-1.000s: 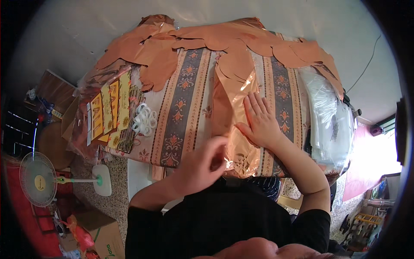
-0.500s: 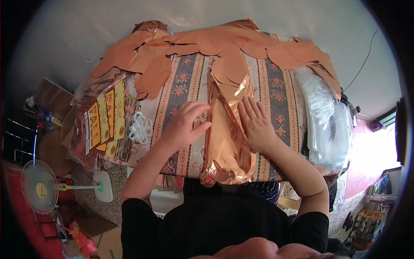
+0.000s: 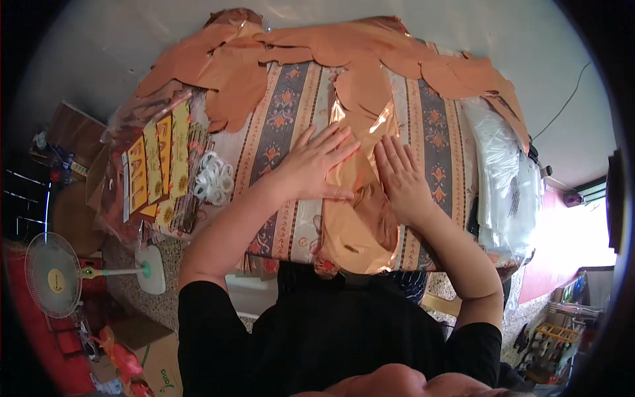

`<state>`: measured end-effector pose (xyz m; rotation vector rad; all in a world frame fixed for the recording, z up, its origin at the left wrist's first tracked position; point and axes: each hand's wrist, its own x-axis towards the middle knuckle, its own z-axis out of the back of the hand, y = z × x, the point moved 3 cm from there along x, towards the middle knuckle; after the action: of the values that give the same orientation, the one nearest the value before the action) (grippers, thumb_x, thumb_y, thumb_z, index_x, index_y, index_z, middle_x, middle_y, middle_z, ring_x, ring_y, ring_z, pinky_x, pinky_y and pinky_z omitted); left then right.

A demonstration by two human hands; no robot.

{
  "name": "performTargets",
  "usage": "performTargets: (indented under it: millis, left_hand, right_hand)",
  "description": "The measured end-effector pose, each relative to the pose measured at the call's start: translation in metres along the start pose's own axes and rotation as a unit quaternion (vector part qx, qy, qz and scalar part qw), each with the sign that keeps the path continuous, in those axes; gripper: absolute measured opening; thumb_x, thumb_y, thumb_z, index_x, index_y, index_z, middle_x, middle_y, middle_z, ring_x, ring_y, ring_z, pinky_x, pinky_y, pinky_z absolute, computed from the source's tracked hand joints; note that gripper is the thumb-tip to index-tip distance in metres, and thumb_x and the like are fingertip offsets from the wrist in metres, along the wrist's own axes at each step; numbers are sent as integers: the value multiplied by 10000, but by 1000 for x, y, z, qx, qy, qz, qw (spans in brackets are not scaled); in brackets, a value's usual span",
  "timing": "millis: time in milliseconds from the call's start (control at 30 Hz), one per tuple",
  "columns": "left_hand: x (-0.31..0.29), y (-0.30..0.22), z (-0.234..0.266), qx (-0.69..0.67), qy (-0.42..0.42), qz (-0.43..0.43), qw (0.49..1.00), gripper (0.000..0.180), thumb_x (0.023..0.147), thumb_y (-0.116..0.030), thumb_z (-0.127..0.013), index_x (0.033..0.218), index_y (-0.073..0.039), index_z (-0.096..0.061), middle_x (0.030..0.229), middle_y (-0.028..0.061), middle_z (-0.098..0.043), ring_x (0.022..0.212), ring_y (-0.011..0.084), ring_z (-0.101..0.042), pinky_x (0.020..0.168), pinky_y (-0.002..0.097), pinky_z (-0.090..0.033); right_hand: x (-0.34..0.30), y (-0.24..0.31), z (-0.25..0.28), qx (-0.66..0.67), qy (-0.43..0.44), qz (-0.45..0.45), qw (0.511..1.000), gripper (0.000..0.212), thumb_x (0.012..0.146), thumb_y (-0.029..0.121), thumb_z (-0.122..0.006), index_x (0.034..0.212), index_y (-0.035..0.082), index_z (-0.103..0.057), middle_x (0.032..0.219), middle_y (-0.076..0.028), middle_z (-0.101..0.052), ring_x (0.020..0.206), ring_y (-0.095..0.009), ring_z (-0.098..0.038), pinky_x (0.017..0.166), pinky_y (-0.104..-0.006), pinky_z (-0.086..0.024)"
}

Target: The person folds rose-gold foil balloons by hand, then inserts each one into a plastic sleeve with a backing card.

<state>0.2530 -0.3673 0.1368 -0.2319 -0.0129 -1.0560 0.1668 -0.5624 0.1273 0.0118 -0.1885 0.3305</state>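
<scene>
A long copper-coloured foil balloon (image 3: 357,241), flat and shiny, lies lengthwise on the patterned cloth in front of me. My left hand (image 3: 319,162) rests on its left side, fingers spread and thumb stretched across the foil. Along its right edge lies my right hand (image 3: 402,182), palm down with the fingers straight and close together. Neither hand grips anything. The balloon's lower end reaches the near table edge, and its far end runs up to a pile of matte copper-brown balloon pieces (image 3: 364,86).
More flat copper-brown pieces (image 3: 238,92) drape over the table's far side. At the left are yellow and orange printed cards (image 3: 159,165) and a bunch of white ribbon rolls (image 3: 213,177). Clear plastic bags (image 3: 506,185) lie at the right. A fan (image 3: 54,274) stands at lower left.
My left hand has come down and right onto the foil, spreading its fingers. The foil's open fold now lies flatter. My right hand stays along the right edge.
</scene>
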Motion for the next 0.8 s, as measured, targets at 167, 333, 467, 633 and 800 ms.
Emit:
performTargets:
  millis: [167,333,467,633,800]
  left_hand:
    - [2,-3,4,0,-3,2,1000,1009,730,-683,-670,1513,-151,-321,1582,141,-247,1479,304,-184,1191,507,-104]
    - [2,-2,1,-7,-13,-1,1000,1031,713,-692,-680,1517,-161,-315,1583,139,-248,1481,296,-180,1193,501,-104]
    - [-1,0,0,-5,6,13,1000,1042,711,-769,-616,1509,-161,-336,1585,126,-250,1494,265,-133,1200,496,-83]
    - [-1,-1,1,-10,-8,2,1000,1028,736,-769,-586,1506,-136,-335,1579,142,-259,1487,273,-163,1199,492,-93]
    - [6,20,2,-66,-40,21,997,923,863,-700,-491,1498,-53,-317,1570,160,-269,1474,292,-202,1195,480,-118]
  right_hand:
    - [1,-8,0,64,-4,-4,998,723,940,361,-469,1485,-55,-241,1550,-232,-254,1470,-334,-198,1203,-449,-103]
    - [0,-19,2,192,19,-32,981,650,986,275,-432,1522,-1,-189,1569,-190,-243,1487,-320,-140,1206,-426,-83]
    - [1,-13,10,260,12,-39,965,696,966,368,-467,1519,22,-227,1553,-195,-279,1478,-338,-165,1200,-444,-103]
    - [-1,4,12,74,-16,9,997,678,932,376,-503,1512,88,-303,1537,-220,-297,1454,-395,-208,1172,-515,-154]
    - [-2,5,9,75,-31,14,997,650,934,396,-488,1499,111,-336,1535,-231,-294,1439,-425,-223,1161,-533,-169]
